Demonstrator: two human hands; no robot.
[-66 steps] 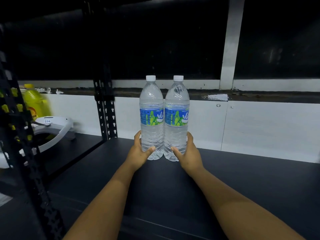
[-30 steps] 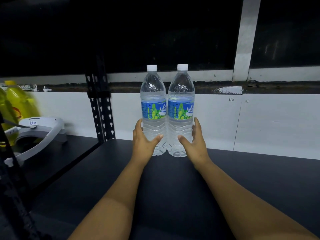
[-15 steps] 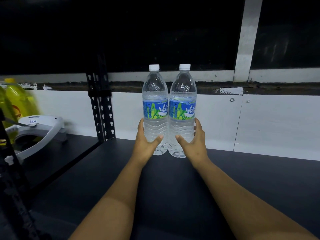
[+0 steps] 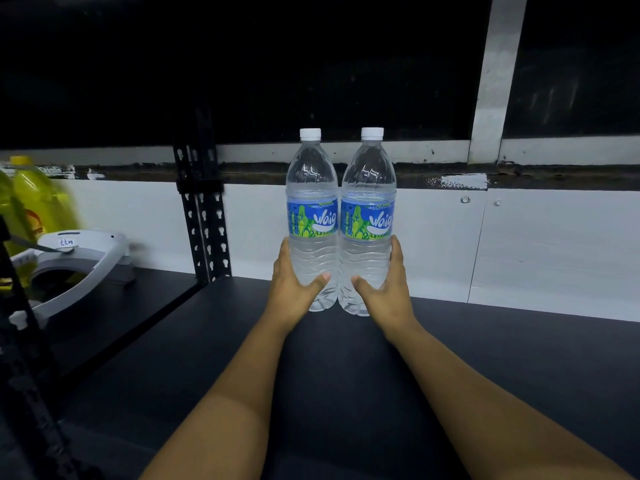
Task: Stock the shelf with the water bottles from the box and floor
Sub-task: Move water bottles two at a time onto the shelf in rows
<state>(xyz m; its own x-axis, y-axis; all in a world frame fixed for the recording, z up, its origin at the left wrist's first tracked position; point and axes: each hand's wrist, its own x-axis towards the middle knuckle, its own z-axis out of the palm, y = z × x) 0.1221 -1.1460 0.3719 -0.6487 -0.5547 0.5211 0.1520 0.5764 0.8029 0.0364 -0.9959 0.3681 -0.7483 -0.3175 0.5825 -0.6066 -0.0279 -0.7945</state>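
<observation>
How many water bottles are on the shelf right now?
2. The left bottle stands upright on the black shelf, held by the left hand; the right bottle stands beside it, held by the right hand. The box and floor are out of view.

"Waig" on both water bottles' (image 4: pixel 312 216) blue labels.
</observation>
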